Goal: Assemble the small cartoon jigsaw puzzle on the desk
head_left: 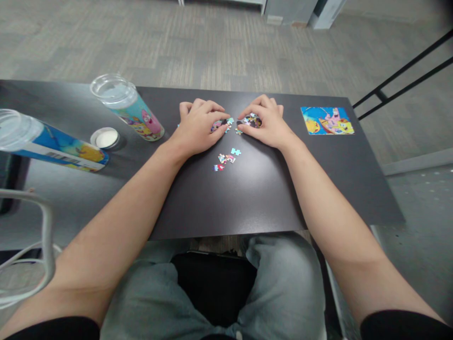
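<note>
- The left hand [198, 123] is palm down over the dark table [262, 193], fingers bent and spread, thumb tip parted from the index finger; jigsaw pieces [229, 123] show in and beside that gap.
- The right hand [266, 123] mirrors it, thumb and index finger parted around a jigsaw cluster [252, 121]; whether either hand grips a single piece, I cannot tell.
- Nearer the person lie loose pieces in a slanting line, lower left to upper right: a blue-and-red piece [219, 167], then pinkish-white pieces [230, 158], then a turquoise piece [236, 151]. The two end pieces have their long axes roughly side to side.
- Right of the right hand, a SpongeBob picture card [327, 121] lies flat, its long axis left to right.
- On the left are a Patrick-printed tube [136, 113] and a blue tube [63, 144]; in this view both slant, clear rims toward upper left, bases toward lower right.
- A round white cap [105, 138] lies between the tubes.
</note>
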`<state>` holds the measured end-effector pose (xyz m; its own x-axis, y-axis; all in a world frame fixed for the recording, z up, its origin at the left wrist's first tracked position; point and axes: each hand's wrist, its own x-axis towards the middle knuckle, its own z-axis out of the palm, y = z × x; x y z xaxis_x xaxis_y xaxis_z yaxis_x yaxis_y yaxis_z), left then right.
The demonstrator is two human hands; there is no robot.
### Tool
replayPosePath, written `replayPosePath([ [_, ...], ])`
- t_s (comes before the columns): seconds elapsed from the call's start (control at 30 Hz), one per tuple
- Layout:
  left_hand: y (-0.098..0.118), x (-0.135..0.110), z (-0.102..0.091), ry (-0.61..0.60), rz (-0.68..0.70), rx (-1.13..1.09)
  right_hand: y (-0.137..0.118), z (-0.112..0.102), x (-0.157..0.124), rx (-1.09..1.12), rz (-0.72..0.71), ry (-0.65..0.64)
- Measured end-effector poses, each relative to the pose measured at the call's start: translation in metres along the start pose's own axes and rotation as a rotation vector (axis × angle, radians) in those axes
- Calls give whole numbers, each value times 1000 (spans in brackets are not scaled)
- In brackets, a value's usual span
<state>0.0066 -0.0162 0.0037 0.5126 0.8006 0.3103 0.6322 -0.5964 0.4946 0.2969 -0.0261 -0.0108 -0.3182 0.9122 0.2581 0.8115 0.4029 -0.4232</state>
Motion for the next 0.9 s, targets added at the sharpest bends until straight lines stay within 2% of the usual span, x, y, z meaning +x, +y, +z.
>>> replayPosePath([
  [0.2,2,0,-2,-32,-42,-9,9,-9,-2,46,-17,-15],
  [0.5,8,-3,-5,-67,12,-32,37,-19,-5,91,47,31],
  [0.63,7,-2,-5,-26,-4,-51,26,-14,-3,99,31,53],
  [0.77,5,-3,-6,5,-44,-4,6,-10,-3,54,-39,-20],
  [0.9,9,-3,-8,-25,-105,64,0,-8,-4,29,-78,-69],
])
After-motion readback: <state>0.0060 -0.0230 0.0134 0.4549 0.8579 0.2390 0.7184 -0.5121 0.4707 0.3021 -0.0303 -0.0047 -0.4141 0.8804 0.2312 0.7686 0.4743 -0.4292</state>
